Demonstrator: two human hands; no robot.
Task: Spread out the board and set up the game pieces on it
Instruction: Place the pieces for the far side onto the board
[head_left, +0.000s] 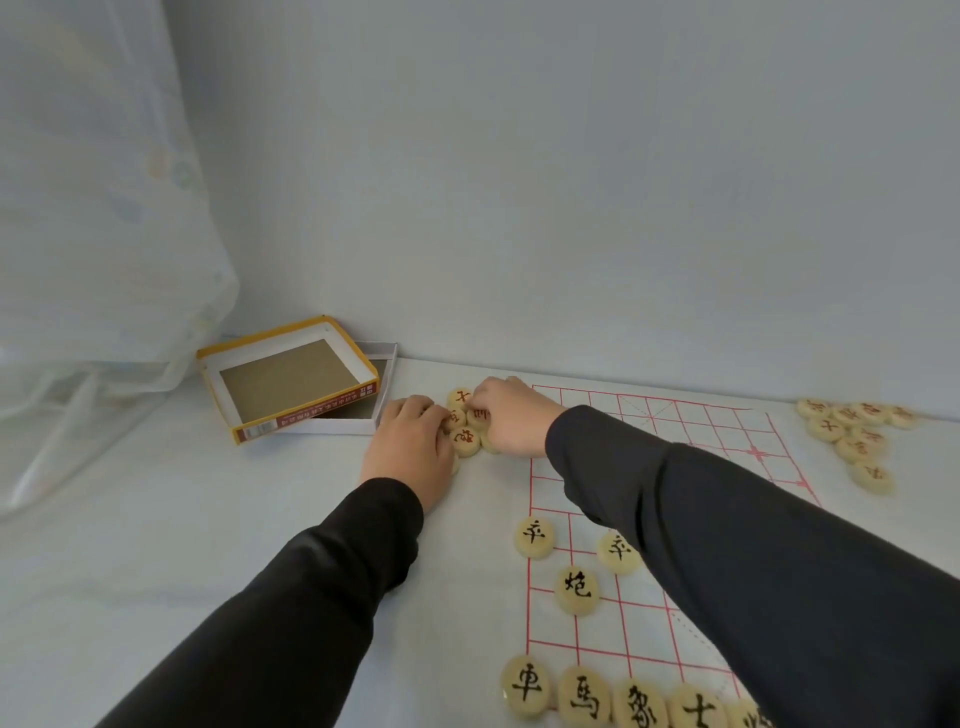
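The board (675, 431) is a white sheet with a red grid, lying flat on the table at the right. Round cream pieces with black characters stand on its near rows, among them a piece (576, 590) on a grid crossing and a row (582, 696) along the near edge. A small heap of red-character pieces (466, 440) lies just off the board's far left corner. My left hand (410, 449) curls its fingers on a red piece at the heap's left side. From the right, my right hand (511, 415) pinches another red piece in the heap.
An open yellow-edged cardboard box (291, 379) rests tilted on its white tray (387, 358) at the back left. A second heap of red-character pieces (852, 431) lies beyond the board's right edge. A sheer curtain (104, 208) hangs at the left; a wall is close behind.
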